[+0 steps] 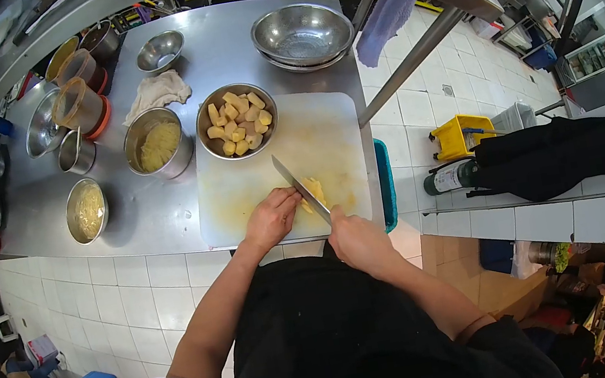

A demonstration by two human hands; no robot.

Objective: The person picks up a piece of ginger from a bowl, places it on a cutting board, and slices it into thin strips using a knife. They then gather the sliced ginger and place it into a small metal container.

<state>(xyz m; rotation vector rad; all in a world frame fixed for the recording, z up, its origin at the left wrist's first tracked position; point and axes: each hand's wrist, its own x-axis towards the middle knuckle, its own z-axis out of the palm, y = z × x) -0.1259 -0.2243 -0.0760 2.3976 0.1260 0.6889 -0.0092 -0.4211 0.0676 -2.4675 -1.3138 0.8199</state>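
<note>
A kitchen knife [295, 181] is gripped in my right hand [358, 239], its blade slanting up and left across the white cutting board [239, 191]. My left hand [274, 219] rests on the board with bent, bunched fingers against the blade's left side; whatever they press on is hidden. Thin yellow slices [314, 189] lie along the right side of the blade. At the board's upper left stands a steel bowl [205, 145] filled with peeled, pale yellow chunks [237, 124].
Left of the board are a steel pot [151, 173] with yellow shreds and a small bowl [87, 211] of shreds in liquid. A cloth [157, 93], plastic tubs [77, 106] and stacked steel bowls [302, 35] stand farther back. A metal post [417, 64] rises at the right.
</note>
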